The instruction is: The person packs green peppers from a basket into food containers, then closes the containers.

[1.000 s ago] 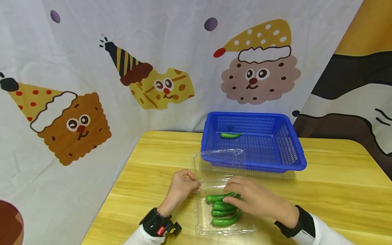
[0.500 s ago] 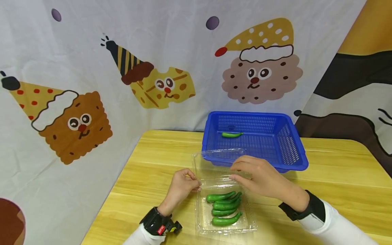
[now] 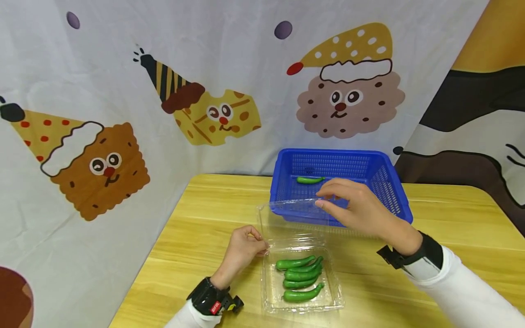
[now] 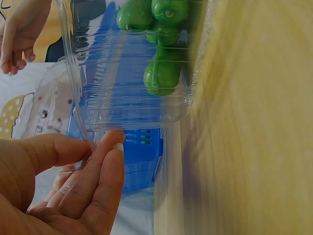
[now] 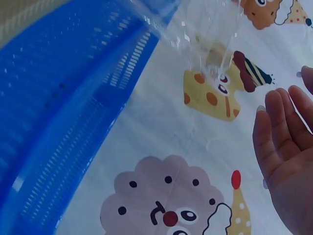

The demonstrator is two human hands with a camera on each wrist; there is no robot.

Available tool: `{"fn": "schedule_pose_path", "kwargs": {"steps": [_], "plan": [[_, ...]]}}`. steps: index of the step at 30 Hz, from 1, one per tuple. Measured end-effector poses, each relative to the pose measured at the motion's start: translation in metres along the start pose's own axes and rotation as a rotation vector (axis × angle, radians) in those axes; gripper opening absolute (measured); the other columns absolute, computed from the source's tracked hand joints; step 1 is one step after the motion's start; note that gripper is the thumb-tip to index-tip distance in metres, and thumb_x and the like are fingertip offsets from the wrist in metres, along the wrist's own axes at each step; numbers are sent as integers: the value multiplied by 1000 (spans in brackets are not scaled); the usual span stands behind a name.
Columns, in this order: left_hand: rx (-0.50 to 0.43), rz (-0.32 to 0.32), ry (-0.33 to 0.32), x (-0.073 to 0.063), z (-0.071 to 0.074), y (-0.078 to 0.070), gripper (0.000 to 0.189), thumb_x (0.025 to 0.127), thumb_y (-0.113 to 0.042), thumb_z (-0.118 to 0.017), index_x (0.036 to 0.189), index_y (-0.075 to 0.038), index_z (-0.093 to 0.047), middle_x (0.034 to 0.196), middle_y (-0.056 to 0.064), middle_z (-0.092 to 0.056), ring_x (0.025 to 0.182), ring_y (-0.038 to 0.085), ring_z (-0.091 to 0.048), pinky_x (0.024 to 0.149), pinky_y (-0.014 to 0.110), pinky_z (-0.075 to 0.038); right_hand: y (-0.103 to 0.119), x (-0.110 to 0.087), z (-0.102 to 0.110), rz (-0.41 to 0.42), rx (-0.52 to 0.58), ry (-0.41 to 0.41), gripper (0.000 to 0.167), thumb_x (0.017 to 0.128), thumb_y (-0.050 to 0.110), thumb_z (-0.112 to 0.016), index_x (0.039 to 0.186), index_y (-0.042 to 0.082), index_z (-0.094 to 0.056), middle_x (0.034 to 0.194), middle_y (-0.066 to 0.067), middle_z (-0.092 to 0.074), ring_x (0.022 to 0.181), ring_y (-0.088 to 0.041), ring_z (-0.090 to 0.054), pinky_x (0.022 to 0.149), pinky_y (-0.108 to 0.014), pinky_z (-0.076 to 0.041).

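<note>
A clear plastic clamshell box (image 3: 334, 291) lies opened on the table, its lid (image 3: 287, 221) raised towards the basket. Several slim green pepper-like vegetables (image 3: 302, 275) are laid side by side in its base, stems to the right. My left hand (image 3: 242, 248) pinches the box at its left side by the hinge; in the left wrist view the thumb and fingers (image 4: 108, 166) meet at its edge. Beyond the lid's right corner, my right hand (image 3: 358, 205) is raised over the near rim of the blue basket (image 3: 393, 193), fingers loosely bent and holding nothing.
One more green vegetable (image 3: 309, 180) lies inside the basket, towards its back left. The yellow wood-grain table (image 3: 205, 200) ends against a white cloth backdrop (image 3: 246, 45) printed with cartoon snacks. Each wrist wears a black strap (image 3: 422, 255).
My right hand has left the vegetables in the box, rising back and to the right past the lid to the basket. My left hand has kept its pinch on the box.
</note>
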State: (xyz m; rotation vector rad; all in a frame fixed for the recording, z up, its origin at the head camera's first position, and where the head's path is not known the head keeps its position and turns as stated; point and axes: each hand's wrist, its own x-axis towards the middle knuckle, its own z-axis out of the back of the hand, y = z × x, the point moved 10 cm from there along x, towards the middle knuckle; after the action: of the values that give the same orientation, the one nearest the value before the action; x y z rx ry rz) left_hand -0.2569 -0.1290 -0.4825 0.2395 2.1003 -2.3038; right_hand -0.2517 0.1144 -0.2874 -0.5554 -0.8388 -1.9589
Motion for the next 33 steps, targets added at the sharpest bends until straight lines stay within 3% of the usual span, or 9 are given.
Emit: {"fn": "schedule_pose_path", "kwargs": {"steps": [6,10,14,20,27,33], "plan": [[14,4,5,0,0,0,16,81,12,-70,87,3,-58,82,21,-76,69,20,-75,68,37,-68,-11,15,8,-1,-9,-24,35,80,-8,-83,108,12,-74,95,7,-68,80,-7,-58,65,-18,-49],[26,10,2,1,1,2,16,81,12,-71,88,3,-59,82,20,-76,69,21,-75,69,37,-68,-21,22,10,-10,-32,-29,31,82,-6,-82,106,11,-74,93,6,-67,79,-6,-58,65,-18,-49],[30,5,2,1,1,2,16,82,12,-72,88,4,-59,84,23,-76,71,23,-75,70,39,-68,-35,27,7,-54,-86,-6,25,86,-3,-82,107,9,-74,96,3,-69,81,-8,-61,66,-25,-55],[23,12,2,0,0,2,16,82,12,-72,88,4,-59,82,19,-76,71,23,-75,69,38,-68,-63,35,-6,-129,-142,74,18,91,5,-79,108,7,-75,102,-5,-72,85,-17,-66,68,-42,-60],[18,9,8,0,-1,1,16,83,13,-71,89,5,-59,86,25,-75,72,25,-76,69,36,-68,-95,40,-24,-172,-220,175,16,95,14,-77,108,5,-76,102,-9,-73,89,-25,-70,70,-44,-61],[17,2,-10,0,2,0,17,82,13,-71,90,5,-59,83,22,-76,71,24,-76,68,37,-68,-139,41,-55,-258,-276,340,25,99,23,-74,115,4,-76,108,-10,-73,97,-28,-70,82,-48,-62]]}}
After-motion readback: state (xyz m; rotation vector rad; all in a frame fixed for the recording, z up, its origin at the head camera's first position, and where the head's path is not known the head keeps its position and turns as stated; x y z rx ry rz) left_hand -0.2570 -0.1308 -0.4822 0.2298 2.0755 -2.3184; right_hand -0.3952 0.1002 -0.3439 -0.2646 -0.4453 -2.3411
